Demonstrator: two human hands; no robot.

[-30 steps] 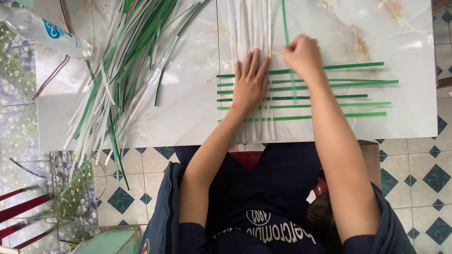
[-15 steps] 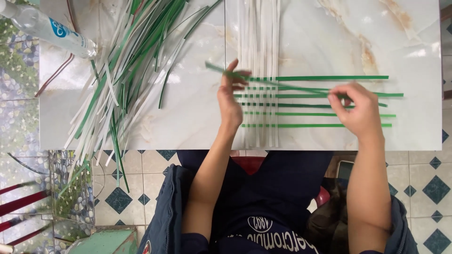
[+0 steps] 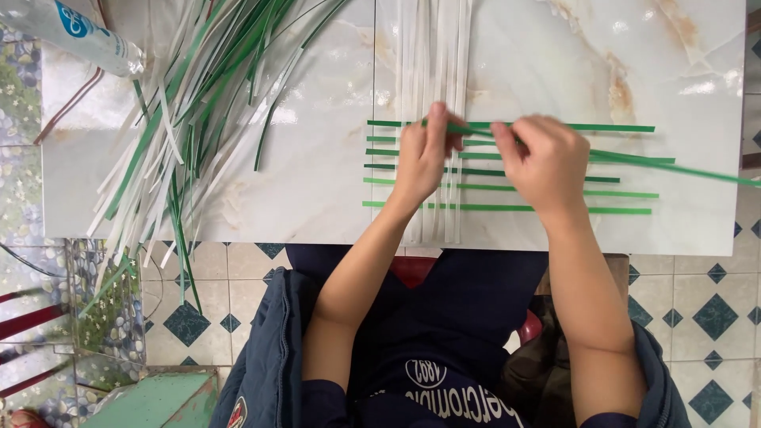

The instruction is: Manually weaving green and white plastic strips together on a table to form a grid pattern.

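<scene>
On the white tabletop (image 3: 317, 198), marbled with tan veins, you have green strips (image 3: 555, 210) crossing white strips (image 3: 432, 63) in a woven grid. Left of that grid lies a loose green-and-white heap (image 3: 182, 119). Below the tabletop, the floor (image 3: 697, 293) shows pale tiles with dark teal diamonds.

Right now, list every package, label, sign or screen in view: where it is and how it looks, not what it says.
Plastic bottle: lying at the table's top left corner, clear and cylindrical, with a white label bearing a blue round mark.
Shirt print: on the person's dark blue top at the bottom edge, white lettering under a white oval badge.
Jacket patch: small red and white patch on the blue jacket, lower left.
No signs or screens in view.
</scene>
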